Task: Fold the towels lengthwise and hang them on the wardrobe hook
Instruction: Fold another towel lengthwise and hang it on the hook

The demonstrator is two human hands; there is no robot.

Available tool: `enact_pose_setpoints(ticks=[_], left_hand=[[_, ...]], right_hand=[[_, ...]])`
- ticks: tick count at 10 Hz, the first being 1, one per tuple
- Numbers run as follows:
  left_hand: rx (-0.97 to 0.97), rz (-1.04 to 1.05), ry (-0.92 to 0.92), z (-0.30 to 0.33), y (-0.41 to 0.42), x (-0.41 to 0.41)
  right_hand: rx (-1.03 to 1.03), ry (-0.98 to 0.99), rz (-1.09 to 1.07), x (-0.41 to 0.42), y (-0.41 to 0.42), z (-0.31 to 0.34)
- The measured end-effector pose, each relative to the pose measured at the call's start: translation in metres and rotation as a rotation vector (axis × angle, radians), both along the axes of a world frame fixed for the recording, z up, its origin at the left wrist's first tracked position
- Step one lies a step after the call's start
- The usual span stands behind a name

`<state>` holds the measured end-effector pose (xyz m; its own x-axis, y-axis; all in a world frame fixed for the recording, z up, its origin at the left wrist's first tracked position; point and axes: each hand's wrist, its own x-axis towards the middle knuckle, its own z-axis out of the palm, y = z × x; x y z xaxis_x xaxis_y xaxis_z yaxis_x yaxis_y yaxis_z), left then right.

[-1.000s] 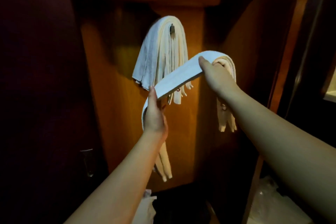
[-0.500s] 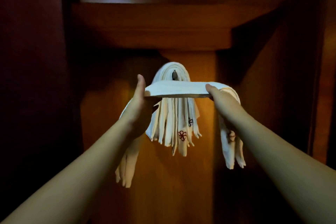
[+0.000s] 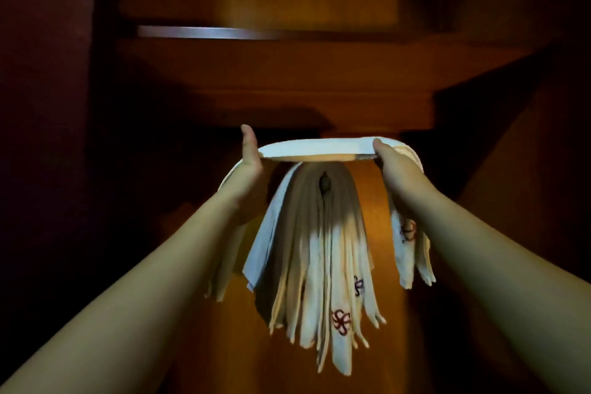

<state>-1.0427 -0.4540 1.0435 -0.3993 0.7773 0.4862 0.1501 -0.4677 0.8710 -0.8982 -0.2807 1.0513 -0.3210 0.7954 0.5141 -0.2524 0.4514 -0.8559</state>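
Head view, the only one. We hold a folded towel (image 3: 315,147) stretched level between both hands, above the hook (image 3: 324,184) and the towels already hung (image 3: 319,265) on it. Left hand (image 3: 249,157) grips the towel's left end, thumb up along the edge; right hand (image 3: 388,163) grips the right end with fingers curled under. Both loose ends drape down past the wrists.

To do this step well, we judge: centre the strip over the hook, lower it evenly so both tails hang alike, and keep the fold flat; let go only once it is seated, since the stack is thick and could slip.

The towel's long axis runs left to right, roughly horizontal, across the wardrobe back panel (image 3: 377,227). Wardrobe interior is dark, with a shelf edge (image 3: 224,32) above.
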Motion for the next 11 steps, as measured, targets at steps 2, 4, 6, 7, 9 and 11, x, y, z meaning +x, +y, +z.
enact_pose_setpoints(ticks=[2,4,6,7,9,11], left_hand=[[0.012,-0.028,0.118,0.02,0.045,-0.056],[-0.062,0.024,0.179,0.038,0.083,-0.088],[-0.066,0.157,0.109,0.038,0.104,-0.111],[-0.036,0.082,-0.053,0.039,0.109,-0.117],[-0.067,0.073,-0.14,0.039,0.146,-0.146],[-0.078,0.084,-0.143,0.019,0.156,-0.149]], right_hand=[[0.019,-0.002,0.091,-0.046,0.059,0.029],[0.01,-0.119,0.261,-0.073,0.092,0.051],[-0.04,-0.075,0.29,-0.1,0.124,0.054],[-0.026,-0.061,0.293,-0.111,0.14,0.052],[-0.007,-0.083,0.364,-0.126,0.162,0.05],[-0.03,-0.101,0.396,-0.125,0.169,0.036]])
